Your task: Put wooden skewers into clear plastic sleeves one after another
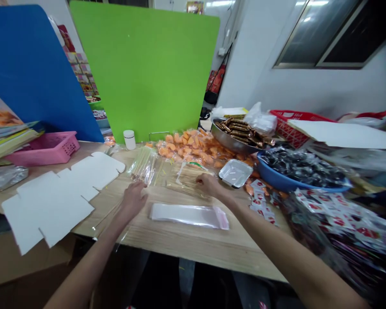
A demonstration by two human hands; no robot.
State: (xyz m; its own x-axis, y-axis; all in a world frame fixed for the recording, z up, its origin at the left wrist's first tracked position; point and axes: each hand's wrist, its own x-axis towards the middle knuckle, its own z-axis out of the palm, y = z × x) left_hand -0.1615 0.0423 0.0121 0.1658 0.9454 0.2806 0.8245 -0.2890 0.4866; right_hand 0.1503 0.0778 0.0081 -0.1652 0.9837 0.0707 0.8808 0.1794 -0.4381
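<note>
Thin wooden skewers lie in a pile on opened clear wrapping at the middle of the table. My right hand is at the pile's right side, fingertips pinched on the skewers; how many it grips is hidden. My left hand is at the near end of some clear-wrapped skewers, its thumb apart from the curved fingers and nothing visible in it. Between me and the pile lies a flat stack of long clear plastic sleeves. A few loose skewers lie beside my left forearm.
Flat white carton blanks and a pink basket are at left. Behind stand a white jar, orange wrapped pieces and a green board. Right are a foil tray, metal bowl, blue basin and small packets.
</note>
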